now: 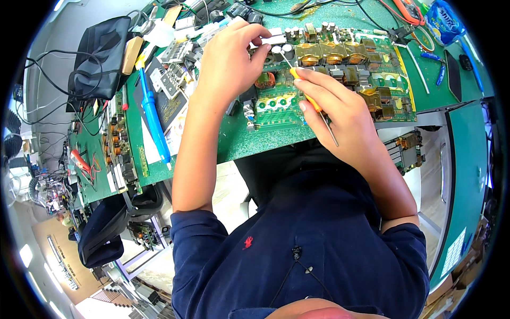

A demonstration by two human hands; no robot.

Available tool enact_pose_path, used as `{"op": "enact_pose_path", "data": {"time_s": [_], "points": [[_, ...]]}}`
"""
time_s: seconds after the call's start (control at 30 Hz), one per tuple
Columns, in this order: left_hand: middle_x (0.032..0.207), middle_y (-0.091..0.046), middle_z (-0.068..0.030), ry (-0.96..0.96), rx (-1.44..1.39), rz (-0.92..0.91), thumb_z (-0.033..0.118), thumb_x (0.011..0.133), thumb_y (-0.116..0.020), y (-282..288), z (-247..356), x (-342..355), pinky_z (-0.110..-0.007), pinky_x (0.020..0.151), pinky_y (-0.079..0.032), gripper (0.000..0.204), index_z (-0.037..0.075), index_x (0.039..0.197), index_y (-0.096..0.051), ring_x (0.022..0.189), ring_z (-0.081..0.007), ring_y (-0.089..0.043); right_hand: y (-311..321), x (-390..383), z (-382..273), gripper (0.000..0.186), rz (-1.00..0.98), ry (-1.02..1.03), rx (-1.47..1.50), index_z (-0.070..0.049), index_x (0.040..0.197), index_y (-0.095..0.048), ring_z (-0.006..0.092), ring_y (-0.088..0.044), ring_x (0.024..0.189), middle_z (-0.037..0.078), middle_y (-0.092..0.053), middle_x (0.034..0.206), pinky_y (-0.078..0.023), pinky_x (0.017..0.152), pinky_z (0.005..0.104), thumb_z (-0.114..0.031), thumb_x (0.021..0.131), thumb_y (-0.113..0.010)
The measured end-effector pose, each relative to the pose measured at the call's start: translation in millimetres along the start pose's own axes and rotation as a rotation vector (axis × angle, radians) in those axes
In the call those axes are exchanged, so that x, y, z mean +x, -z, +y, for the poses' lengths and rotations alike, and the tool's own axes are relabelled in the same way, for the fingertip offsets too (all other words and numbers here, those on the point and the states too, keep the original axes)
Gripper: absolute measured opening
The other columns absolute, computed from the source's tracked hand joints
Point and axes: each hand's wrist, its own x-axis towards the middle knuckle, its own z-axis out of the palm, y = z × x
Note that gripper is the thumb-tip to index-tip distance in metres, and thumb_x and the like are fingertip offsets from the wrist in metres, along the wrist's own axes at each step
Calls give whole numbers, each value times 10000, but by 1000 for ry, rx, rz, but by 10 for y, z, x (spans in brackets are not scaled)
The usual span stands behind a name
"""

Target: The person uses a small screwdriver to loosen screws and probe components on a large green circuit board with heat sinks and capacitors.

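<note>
A large green circuit board (281,118) lies on the bench, crowded with copper-coloured transformers (333,53), capacitors and coils. Over its far left corner is my left hand (228,61), thumb and fingers curled together. Beside those fingertips sits a pale grey block (274,40); what the fingers pinch, if anything, is hidden. My right hand (342,119) grips a screwdriver (312,102) with a yellow-orange handle and metal shaft showing at both ends. The far tip points down at two round white-topped capacitors (287,48) close to my left fingertips.
Left of the board lie a blue desoldering pump (152,117), loose metal parts (172,80) and a black bag (101,56). To the right are blue cutters (441,73), a black phone-like slab (453,74), an orange meter (408,10) and a blue packet (444,22). Cables cross the far bench.
</note>
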Motion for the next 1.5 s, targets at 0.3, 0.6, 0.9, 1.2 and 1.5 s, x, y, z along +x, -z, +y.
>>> {"op": "enact_pose_path", "data": {"time_s": [0.3, 0.6, 0.9, 1.2, 1.5], "points": [[878, -684, -56, -2, -52, 63, 133, 816, -795, -58, -33, -130, -385, 742, -564, 170, 99, 976, -751, 833, -279, -698, -71, 102, 64, 283, 92, 100, -143, 18, 1147, -696, 343, -718, 964, 178, -730, 1119, -577, 826, 403, -82, 887, -749], [847, -649, -54, -13, -16, 43, 156, 790, -816, -102, -5, -149, -399, 730, -560, 196, 109, 968, -751, 836, -279, -685, -2, 210, 84, 200, 57, 104, -238, 23, 1023, -706, 314, -630, 809, 132, -676, 864, -519, 723, 404, -66, 850, -749], [889, -684, -55, -40, -6, 17, 136, 827, -816, -179, -38, -171, -351, 734, -558, 249, 101, 1065, -754, 798, -250, -692, 81, 109, 39, 249, 115, -9, -60, -49, 1170, -754, 271, -640, 781, 130, -682, 904, -513, 717, 351, -117, 932, -730], [866, -634, -136, 62, -92, -54, 95, 877, -711, -159, 34, -136, -431, 751, -530, 127, 55, 996, -726, 852, -348, -651, 225, -39, 89, 329, 210, -214, 248, -3, 1202, -735, 146, -725, 913, 94, -763, 994, -547, 809, 256, -74, 889, -806], [878, -638, -153, 65, -151, -25, 68, 891, -667, -163, 69, -135, -421, 742, -528, 109, 27, 979, -718, 829, -345, -649, 284, 35, -70, 192, 111, -216, 49, 25, 1130, -732, 165, -731, 814, 123, -770, 931, -556, 754, 269, -57, 959, -698]]}}
